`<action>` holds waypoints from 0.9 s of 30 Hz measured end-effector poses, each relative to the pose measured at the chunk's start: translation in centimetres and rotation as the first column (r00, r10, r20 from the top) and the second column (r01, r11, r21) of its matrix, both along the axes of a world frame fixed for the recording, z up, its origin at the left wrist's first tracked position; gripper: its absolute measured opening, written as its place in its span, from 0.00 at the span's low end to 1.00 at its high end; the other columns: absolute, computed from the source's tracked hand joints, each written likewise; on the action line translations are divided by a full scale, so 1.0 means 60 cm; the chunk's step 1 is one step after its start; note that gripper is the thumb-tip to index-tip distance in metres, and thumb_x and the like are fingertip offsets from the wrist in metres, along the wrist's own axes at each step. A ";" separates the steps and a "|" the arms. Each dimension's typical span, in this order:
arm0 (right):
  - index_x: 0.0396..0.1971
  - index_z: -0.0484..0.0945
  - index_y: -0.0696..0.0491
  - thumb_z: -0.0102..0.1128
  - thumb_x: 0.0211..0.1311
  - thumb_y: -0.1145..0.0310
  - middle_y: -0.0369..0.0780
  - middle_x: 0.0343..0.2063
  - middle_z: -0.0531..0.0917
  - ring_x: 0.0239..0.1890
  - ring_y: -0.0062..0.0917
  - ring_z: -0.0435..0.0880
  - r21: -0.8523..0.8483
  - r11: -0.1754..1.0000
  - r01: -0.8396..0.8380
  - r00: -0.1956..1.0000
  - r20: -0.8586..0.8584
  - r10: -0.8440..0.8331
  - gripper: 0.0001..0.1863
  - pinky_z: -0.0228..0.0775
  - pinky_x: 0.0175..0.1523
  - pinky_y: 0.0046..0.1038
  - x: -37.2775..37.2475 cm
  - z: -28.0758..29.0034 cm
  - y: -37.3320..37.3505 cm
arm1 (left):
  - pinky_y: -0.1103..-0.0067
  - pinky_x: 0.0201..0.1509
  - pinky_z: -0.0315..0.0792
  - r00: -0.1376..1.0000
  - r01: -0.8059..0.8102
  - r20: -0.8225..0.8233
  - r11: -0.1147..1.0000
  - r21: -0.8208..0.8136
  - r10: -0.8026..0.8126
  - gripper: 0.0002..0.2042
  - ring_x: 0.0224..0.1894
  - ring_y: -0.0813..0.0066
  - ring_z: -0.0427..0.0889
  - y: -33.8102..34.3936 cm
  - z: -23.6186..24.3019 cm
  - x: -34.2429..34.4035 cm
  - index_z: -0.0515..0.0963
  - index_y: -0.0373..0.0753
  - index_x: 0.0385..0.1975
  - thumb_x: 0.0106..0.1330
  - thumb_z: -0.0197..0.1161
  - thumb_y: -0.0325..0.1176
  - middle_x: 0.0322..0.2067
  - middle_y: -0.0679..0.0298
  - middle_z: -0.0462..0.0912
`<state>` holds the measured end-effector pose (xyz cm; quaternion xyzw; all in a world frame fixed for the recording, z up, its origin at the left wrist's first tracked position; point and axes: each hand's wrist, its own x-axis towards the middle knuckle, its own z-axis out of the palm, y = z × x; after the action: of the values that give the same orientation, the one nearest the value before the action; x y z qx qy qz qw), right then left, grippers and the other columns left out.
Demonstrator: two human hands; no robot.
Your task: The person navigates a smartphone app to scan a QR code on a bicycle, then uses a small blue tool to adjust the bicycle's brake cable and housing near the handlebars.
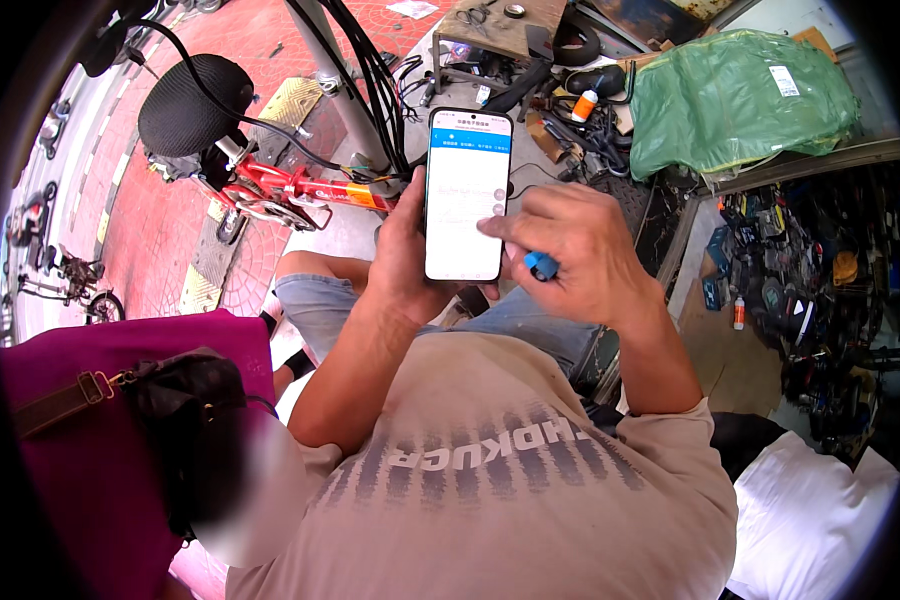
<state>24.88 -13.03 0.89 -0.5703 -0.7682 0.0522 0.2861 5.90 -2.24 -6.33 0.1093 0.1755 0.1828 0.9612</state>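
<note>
My left hand (407, 245) is closed around a smartphone (460, 250), held upright above my lap. Its lit screen shows a mostly white page under a blue bar. Over the right half of that screen, the index finger of my right hand (585, 250) points at the page; whether it touches the glass I cannot tell. The other fingers of this hand are curled around a small object with a blue end (540, 266). Most of that object is hidden in the palm, so its kind is unclear.
Ahead on the left stands a red bicycle frame (310, 187) with a black saddle (195, 103) and loose cables. A low wooden table (500, 35), scattered parts and a green-wrapped bundle (740, 105) lie ahead right. Close on my left is a person in magenta (80, 370) with a dark bag (190, 400).
</note>
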 end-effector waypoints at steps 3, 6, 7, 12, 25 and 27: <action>0.54 0.92 0.50 0.73 0.55 0.71 0.40 0.30 0.83 0.34 0.40 0.85 0.012 0.995 0.100 0.995 0.011 -0.100 0.23 0.77 0.41 0.42 -0.003 -0.002 0.002 | 0.57 0.28 0.88 0.999 0.038 -0.002 0.998 0.053 -0.038 0.39 0.41 0.45 0.95 -0.001 0.003 -0.001 0.75 0.41 0.71 0.86 0.35 0.69 0.50 0.47 0.91; 0.54 0.91 0.49 0.75 0.52 0.69 0.40 0.30 0.84 0.36 0.40 0.86 0.014 0.991 0.131 0.991 0.006 -0.131 0.25 0.78 0.43 0.43 0.001 0.001 -0.001 | 0.57 0.27 0.88 0.998 0.061 0.028 0.997 0.037 -0.062 0.38 0.40 0.45 0.95 0.000 0.000 0.000 0.74 0.41 0.72 0.86 0.35 0.69 0.51 0.48 0.91; 0.54 0.91 0.49 0.75 0.52 0.69 0.40 0.30 0.84 0.36 0.40 0.87 0.010 0.994 0.107 0.994 -0.001 -0.107 0.25 0.78 0.43 0.43 0.003 0.002 -0.002 | 0.57 0.27 0.88 0.998 0.056 0.035 0.998 0.016 -0.057 0.38 0.40 0.45 0.95 -0.001 -0.001 0.000 0.74 0.41 0.72 0.86 0.35 0.69 0.51 0.47 0.91; 0.54 0.92 0.50 0.69 0.57 0.75 0.40 0.29 0.84 0.31 0.39 0.85 0.018 1.000 0.022 0.998 0.065 -0.023 0.22 0.76 0.38 0.40 -0.001 -0.003 0.005 | 0.57 0.27 0.88 1.000 0.012 -0.017 1.000 0.016 -0.012 0.38 0.40 0.46 0.95 -0.005 0.002 0.000 0.74 0.41 0.72 0.86 0.35 0.68 0.51 0.48 0.91; 0.49 0.92 0.51 0.72 0.56 0.72 0.39 0.32 0.86 0.32 0.37 0.85 -0.006 1.000 -0.012 1.000 0.006 0.012 0.18 0.72 0.37 0.40 -0.042 -0.010 -0.032 | 0.63 0.63 0.84 0.999 -0.042 0.009 0.995 0.088 0.041 0.33 0.60 0.61 0.89 0.003 -0.023 -0.005 0.75 0.40 0.75 0.89 0.40 0.61 0.64 0.57 0.87; 0.49 0.92 0.51 0.72 0.57 0.71 0.39 0.33 0.86 0.33 0.36 0.85 -0.050 0.999 -0.022 0.999 0.025 0.023 0.18 0.73 0.37 0.40 -0.045 -0.007 -0.037 | 0.63 0.63 0.84 0.998 -0.054 -0.036 0.995 0.084 0.057 0.33 0.60 0.61 0.89 0.000 -0.023 -0.003 0.75 0.41 0.75 0.89 0.40 0.61 0.64 0.57 0.87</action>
<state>22.17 -15.23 0.45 -0.5690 -0.7768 0.0671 0.2615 5.71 -2.27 -7.71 0.1480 0.1892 0.2144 0.9468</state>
